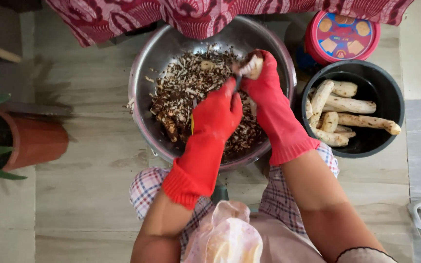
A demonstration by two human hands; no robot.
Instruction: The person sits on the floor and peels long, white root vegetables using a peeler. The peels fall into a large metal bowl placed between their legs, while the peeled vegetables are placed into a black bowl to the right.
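— What are the two hands doing at the centre of the frame?

— Both wear red rubber gloves. The right hand [264, 80] has its grip clenched around a pale, partly peeled root piece [252, 65], held over the upper right of the steel bowl [144, 87]. The left hand [216, 113] is closed around a thin dark tool [236, 83], likely a knife, whose tip touches the root.

— And the bowl?

— Round, shiny metal, sitting on the wooden floor [88, 146], heaped with flaky brown-and-white peelings [186, 87].

— Anything beside it?

— At right, a black round bucket [395, 97] holds smooth, cream-coloured peeled roots [349, 104], long and tapering. Above it stands a red plastic tub [342, 36]. At far left, a terracotta pot [40, 141] with green leaves.
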